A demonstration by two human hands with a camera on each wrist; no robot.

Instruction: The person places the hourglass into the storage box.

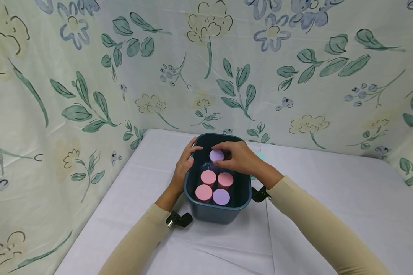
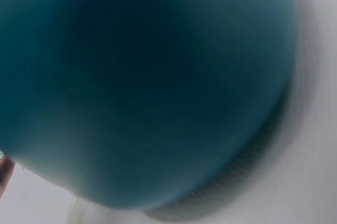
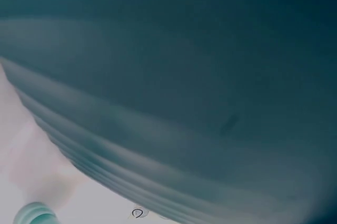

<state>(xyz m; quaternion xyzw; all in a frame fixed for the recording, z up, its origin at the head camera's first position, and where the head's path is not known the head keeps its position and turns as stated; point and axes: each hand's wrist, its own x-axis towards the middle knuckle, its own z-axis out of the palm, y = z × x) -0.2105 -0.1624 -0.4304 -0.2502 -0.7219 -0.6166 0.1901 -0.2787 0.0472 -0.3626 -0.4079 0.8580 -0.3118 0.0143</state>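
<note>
A dark blue plastic bin (image 1: 215,214) stands on the table in the head view. Inside it, my right hand (image 1: 239,157) pinches a purple-lidded jar (image 1: 217,155) between thumb and fingers near the far end. Three pink-lidded jars (image 1: 208,178) and another purple-lidded jar (image 1: 221,197) stand in the near half of the bin. On the left side, my left hand (image 1: 183,166) holds the bin's rim, one finger reaching over it. Both wrist views are mostly filled by the blurred bin wall (image 2: 158,103), (image 3: 158,103); neither shows the held jar.
Right of the bin, partly behind my right hand, stands a mint-lidded jar (image 1: 260,156), its teal edge (image 3: 36,214) also in the right wrist view. White cloth (image 1: 316,183) covers the table. A floral curtain (image 1: 206,76) hangs along the back and left.
</note>
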